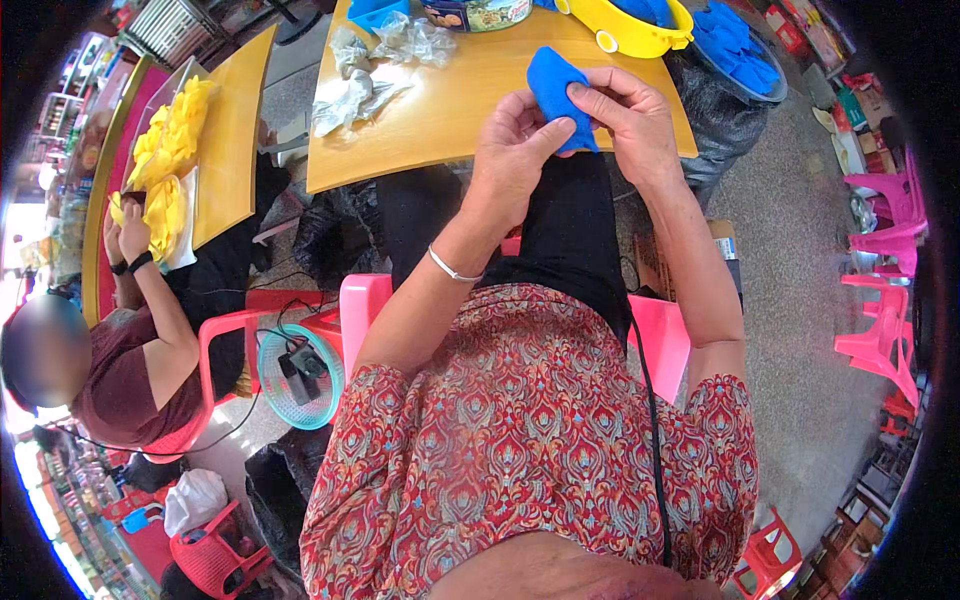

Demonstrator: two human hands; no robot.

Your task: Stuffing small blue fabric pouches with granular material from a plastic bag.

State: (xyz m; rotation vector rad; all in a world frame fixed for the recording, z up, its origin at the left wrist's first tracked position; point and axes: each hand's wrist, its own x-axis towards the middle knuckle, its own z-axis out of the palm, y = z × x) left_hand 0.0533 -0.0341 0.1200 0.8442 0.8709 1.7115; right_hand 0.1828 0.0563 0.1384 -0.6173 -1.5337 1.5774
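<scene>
A small piece of bright blue cloth [560, 92] is held up between my two hands, over the near right part of the wooden table. My left hand [515, 145] pinches its lower left side, with the thumb lying on the front. On the other side my right hand [632, 115] grips the cloth's right edge between thumb and fingers. The cloth looks folded or doubled, and its back is hidden by my fingers. Beyond it on the table [440, 120] stands a yellow toy-like tub [640, 35] with blue cloth inside.
Crumpled clear plastic bags [360, 90], a blue container [378, 12] and a printed tub [475, 12] lie on the table. A basin of blue cloth pieces [735, 50] stands at the right. At left, another person handles yellow cloth pieces [170, 135]. A teal basket [300, 375] sits beside my pink chair.
</scene>
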